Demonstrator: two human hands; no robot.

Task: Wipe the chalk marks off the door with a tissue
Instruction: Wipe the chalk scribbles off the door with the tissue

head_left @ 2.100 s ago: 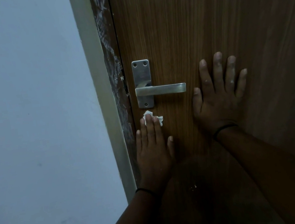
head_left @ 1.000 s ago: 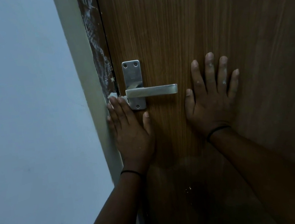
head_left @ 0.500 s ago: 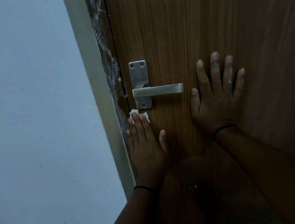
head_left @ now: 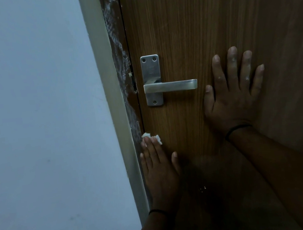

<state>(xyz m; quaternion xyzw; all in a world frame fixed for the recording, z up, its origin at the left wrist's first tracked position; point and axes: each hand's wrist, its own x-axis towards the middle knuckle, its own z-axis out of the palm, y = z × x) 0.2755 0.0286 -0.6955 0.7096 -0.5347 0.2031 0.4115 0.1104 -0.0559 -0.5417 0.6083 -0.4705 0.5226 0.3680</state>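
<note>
While my left hand (head_left: 160,168) presses the tissue (head_left: 150,137) flat-fingered at lower centre and my right hand (head_left: 233,93) braces the door (head_left: 211,21) open-palmed, I should probably stroke up the chalky edge (head_left: 121,61).

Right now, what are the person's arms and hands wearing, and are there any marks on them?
Both forearms are bare, no sleeves showing. A thin black band circles each wrist, on the left hand and the right hand. Whitish chalky smudges dot the right hand's fingers.
</note>
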